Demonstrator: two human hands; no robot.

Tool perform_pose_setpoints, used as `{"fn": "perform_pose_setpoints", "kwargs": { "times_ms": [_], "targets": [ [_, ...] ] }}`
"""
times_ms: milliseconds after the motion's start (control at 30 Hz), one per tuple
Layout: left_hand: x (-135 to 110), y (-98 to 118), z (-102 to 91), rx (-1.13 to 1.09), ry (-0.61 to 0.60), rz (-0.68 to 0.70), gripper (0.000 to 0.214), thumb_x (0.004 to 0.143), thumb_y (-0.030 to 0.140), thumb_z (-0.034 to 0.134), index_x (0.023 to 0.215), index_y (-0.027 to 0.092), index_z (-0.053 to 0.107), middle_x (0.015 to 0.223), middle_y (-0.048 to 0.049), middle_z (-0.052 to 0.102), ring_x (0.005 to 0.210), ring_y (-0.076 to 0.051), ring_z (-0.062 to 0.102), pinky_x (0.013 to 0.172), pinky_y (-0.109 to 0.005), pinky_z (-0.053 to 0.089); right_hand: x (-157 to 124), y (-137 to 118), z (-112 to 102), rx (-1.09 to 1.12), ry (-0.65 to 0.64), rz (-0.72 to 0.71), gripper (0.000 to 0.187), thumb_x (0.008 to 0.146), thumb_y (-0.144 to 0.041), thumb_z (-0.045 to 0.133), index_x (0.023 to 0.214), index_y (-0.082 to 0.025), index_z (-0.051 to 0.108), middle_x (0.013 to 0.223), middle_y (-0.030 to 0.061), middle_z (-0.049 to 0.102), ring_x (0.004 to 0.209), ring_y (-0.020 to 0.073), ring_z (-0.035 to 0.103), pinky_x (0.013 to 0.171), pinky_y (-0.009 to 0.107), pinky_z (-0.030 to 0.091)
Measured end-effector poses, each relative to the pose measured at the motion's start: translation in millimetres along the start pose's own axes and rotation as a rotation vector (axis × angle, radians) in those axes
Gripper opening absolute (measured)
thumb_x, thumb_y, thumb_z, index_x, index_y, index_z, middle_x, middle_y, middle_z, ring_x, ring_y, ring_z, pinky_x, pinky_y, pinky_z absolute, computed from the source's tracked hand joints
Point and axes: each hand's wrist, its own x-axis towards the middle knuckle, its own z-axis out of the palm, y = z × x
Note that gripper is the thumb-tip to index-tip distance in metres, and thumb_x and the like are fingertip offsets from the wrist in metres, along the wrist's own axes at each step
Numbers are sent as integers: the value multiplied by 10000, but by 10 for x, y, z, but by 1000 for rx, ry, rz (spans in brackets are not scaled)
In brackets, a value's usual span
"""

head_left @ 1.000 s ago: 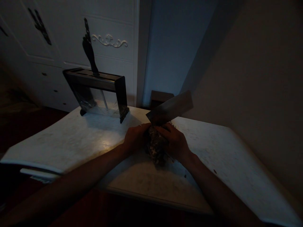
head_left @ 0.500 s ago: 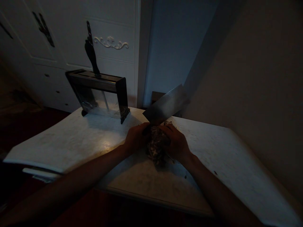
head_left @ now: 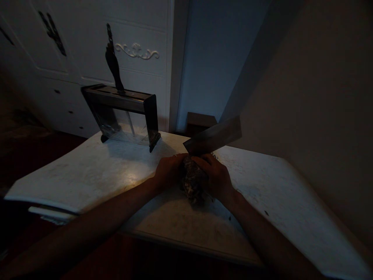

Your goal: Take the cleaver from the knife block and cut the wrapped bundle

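Observation:
My left hand (head_left: 169,171) is closed at the near end of a cleaver, whose handle is hidden. The broad metal blade (head_left: 215,135) reaches up and to the right, beyond my hands. My right hand (head_left: 220,177) is closed round the side of a rough brown lump (head_left: 194,181), its thumb over the top. Between my hands, the lump sits low over the table, its underside ragged and dark. Dim light hides its exact kind.
A black-framed knife block (head_left: 119,101) with clear sides stands at the back left of the pale table (head_left: 96,175), a dark handle (head_left: 114,68) rising from it. Dark bits lie by my right forearm. Beyond are a white cabinet (head_left: 140,85), a brown box (head_left: 201,118) and a wall.
The cleaver blade has shifted right and slightly down, tilting flatter and uncovering more of the brown box behind. My hands and the brown lump stay in nearly the same place.

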Motion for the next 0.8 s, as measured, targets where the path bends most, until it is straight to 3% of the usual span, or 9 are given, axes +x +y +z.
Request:
{"fn": "perform_pose_setpoints", "kwargs": {
  "times_ms": [300,500,633,800],
  "targets": [
    [19,-33,21,-38,73,-15,450,785,135,613,1225,208,672,1105,-63,738,988,-227,701,893,-336,548,0,4,-4,21,-66,87,493,787,-176,667,1277,-206,628,1111,110,620,944,271,623,789,395,542],
    [41,-28,21,-185,104,-79,368,806,228,622,1166,189,690,1034,-63,748,929,-224,700,842,-325,538,13,32,-2,42,-86,134,499,758,-180,697,1251,-220,634,1100,101,637,948,274,629,780,388,542],
    [58,-53,48,-315,141,-86,359,780,274,644,1113,148,689,1009,-66,742,921,-215,682,846,-315,519,2,89,27,159,-22,137,442,778,-241,682,1214,-194,625,1109,111,646,989,285,625,840,416,539],
    [86,-43,59,-540,110,-117,287,782,365,614,932,127,669,836,-28,682,786,-165,622,717,-262,497,-39,170,80,327,103,200,443,771,-333,662,1198,-233,603,1127,80,667,1046,289,636,893,437,537]
  ]
}}
